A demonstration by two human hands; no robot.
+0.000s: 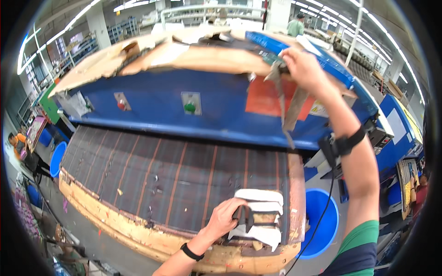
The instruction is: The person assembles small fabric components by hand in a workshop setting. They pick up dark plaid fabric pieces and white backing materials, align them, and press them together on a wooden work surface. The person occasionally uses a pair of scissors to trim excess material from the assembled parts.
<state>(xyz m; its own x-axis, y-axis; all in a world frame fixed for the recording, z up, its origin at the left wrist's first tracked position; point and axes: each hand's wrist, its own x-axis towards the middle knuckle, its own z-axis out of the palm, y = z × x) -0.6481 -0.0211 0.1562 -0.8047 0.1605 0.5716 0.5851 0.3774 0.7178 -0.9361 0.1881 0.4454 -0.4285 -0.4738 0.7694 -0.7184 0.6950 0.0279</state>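
Fingers (233,205) of the left hand (223,218) curl closely around a dark piece (248,220), little gap left between thumb and fingertips; it stands bent above the white pieces (260,195) at the near right of the striped bed (193,188). The right hand (305,70), raised to the machine's top, has its fingers bent in on grey strips (295,109) (blur hides the exact pinch), whose ends hang before the blue front panel (156,99). The white pieces lie roughly side by side, probably so that each can be reached separately; the high grip presumably lets the strips hang free. Edges: a wooden rim (110,202) bounds the bed's near side, and the white pieces lie near its right-hand corner, beyond which stands a blue bin (327,225). The widest room lies leftward over the bed; the panel limits it at the far side. A black cable (330,193) descends from the right wrist.
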